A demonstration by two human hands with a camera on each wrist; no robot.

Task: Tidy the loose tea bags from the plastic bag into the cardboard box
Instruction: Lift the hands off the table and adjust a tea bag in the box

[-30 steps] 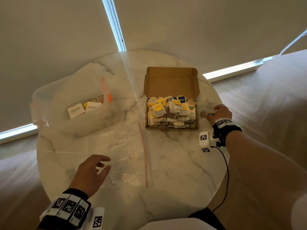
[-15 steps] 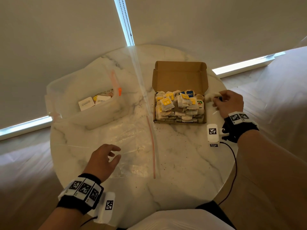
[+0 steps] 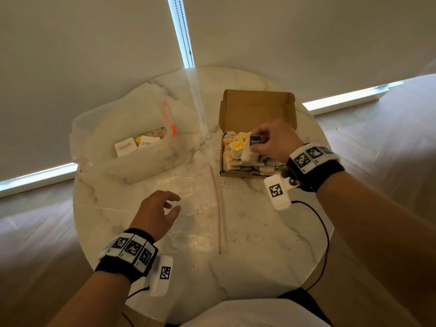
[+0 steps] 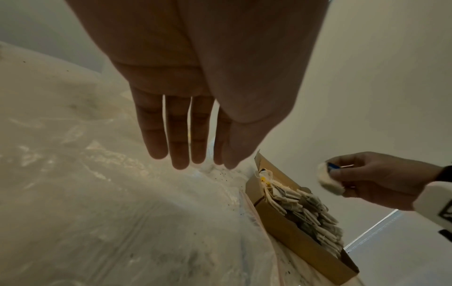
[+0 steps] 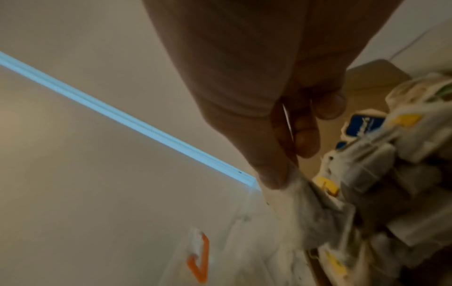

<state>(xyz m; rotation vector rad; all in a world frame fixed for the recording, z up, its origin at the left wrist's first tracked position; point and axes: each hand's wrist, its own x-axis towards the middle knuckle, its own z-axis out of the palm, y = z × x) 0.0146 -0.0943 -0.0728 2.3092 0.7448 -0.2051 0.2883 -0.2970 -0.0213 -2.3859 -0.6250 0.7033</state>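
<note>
Cardboard box [image 3: 257, 107], two o'clock: heaped with tea bags, nearly done. My right hand [image 3: 274, 142] pinches one tea bag [image 3: 249, 151] above it. Plastic bag [image 3: 188, 208], centre: looks emptied; left hand [image 3: 154, 214] relaxed, holding nothing.

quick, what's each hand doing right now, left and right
Left hand: open, holds nothing, above the plastic bag.
Right hand: pinches a tea bag over the cardboard box.

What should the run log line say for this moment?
right hand: holds tea bag over cardboard box | left hand: open above plastic bag
</note>
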